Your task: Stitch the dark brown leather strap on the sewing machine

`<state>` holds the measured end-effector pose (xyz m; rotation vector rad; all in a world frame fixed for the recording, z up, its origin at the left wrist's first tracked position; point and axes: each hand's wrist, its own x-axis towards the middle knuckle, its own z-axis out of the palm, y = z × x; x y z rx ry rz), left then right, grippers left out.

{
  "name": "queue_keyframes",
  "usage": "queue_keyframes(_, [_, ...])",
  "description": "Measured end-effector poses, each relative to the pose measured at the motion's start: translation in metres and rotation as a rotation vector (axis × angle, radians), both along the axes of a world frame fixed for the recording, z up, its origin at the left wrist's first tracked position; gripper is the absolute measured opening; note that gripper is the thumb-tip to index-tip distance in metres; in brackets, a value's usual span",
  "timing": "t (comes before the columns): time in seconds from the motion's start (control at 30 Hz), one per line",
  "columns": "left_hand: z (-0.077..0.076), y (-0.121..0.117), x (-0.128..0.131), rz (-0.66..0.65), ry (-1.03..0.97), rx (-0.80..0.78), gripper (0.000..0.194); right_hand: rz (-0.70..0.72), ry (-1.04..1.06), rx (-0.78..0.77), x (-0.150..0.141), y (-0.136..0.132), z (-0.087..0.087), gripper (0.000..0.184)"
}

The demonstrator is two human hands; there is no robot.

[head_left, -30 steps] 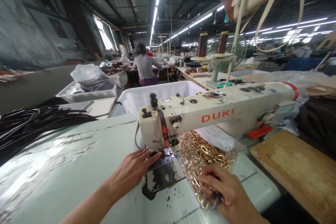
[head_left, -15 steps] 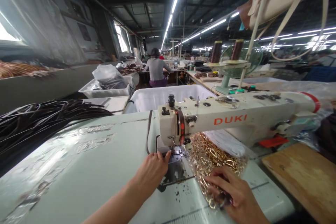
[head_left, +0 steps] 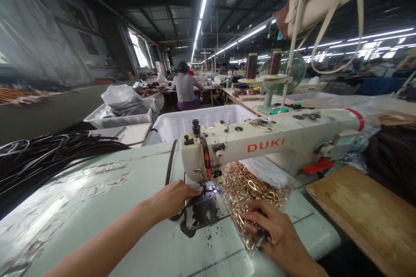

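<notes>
My left hand (head_left: pixel 175 198) is closed on a narrow dark strap (head_left: pixel 170 162), just left of the needle area. Its thumb points toward the presser foot (head_left: pixel 208 188) of the white sewing machine (head_left: pixel 266 143). The strap arches up behind the hand, and a short part shows below it. At the front of a clear bag of gold metal clasps (head_left: pixel 251 186), my right hand (head_left: pixel 273 227) has its fingers curled together. A small dark, shiny thing shows among those fingers, too blurred to name.
Dark straps (head_left: pixel 65 147) lie heaped at the left. Behind the machine is a white bin (head_left: pixel 201 119); a wooden board (head_left: pixel 364 207) lies to the right. Thread cones (head_left: pixel 251 66), a fan and a hanging bag (head_left: pixel 320 0) are beyond. A person (head_left: pixel 186 88) sits farther back.
The view has swung a little to the right. My left hand has shifted left from the needle area and turned flatter, with the strap. The right hand stays by the clasps.
</notes>
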<state>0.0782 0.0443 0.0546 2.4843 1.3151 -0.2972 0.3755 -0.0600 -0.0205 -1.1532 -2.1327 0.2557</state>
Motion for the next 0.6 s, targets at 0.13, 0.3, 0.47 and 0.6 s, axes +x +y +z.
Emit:
queue_keyframes(0.13, [0.002,0.006,-0.007,0.126,-0.009,-0.261,0.047,-0.008,0.018,0.010,-0.001,-0.001,0.002,0.020])
queue_keyframes(0.3, [0.008,-0.015,-0.002,0.089,0.029,-0.204,0.077,-0.020,0.060,-0.003,-0.002,-0.002,0.004,0.017])
queue_keyframes(0.47, [-0.036,-0.052,0.030,0.068,0.050,0.189,0.113,-0.041,0.098,-0.020,-0.003,-0.003,0.006,0.017])
queue_keyframes(0.6, [-0.092,-0.068,0.047,0.090,0.066,0.452,0.098,-0.055,0.103,-0.021,-0.003,-0.003,0.008,0.018])
